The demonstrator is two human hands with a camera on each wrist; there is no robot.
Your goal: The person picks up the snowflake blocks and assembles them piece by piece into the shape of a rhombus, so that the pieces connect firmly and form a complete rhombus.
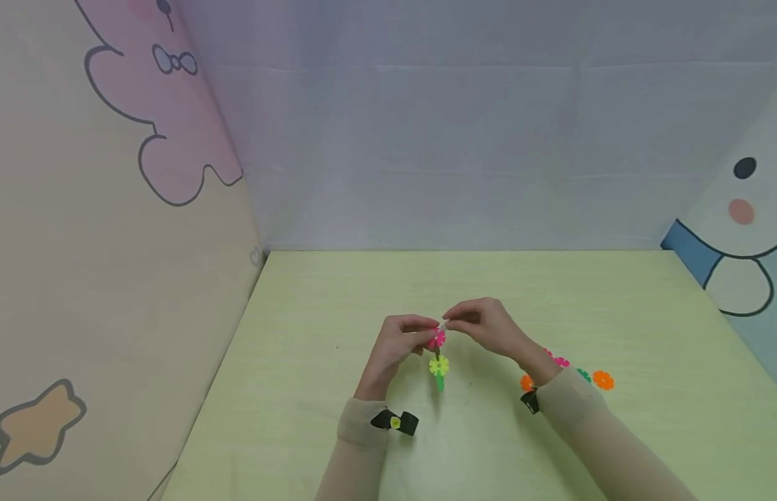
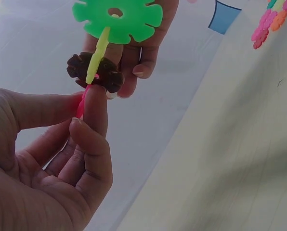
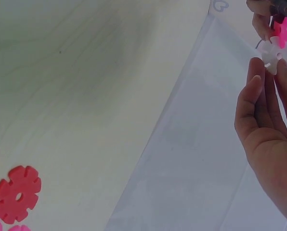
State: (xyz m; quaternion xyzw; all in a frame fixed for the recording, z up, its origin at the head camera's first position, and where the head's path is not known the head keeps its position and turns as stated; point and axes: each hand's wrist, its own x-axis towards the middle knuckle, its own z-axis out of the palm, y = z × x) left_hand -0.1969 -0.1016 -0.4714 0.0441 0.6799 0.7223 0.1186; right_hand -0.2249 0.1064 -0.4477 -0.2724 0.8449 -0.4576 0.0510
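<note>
Between the left fingers (image 2: 96,108), a pink notched disc (image 1: 439,339).

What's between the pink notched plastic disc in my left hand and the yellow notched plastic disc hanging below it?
A dark brown notched plastic disc lies between the pink disc and the yellow disc, as the left wrist view shows.

Green disc (image 2: 141,21) looks like smooth plastic, red disc (image 3: 18,183) too; tabletop (image 1: 288,417) shows faint wood grain, creased matt cloth (image 1: 457,139) past its far edge.
</note>
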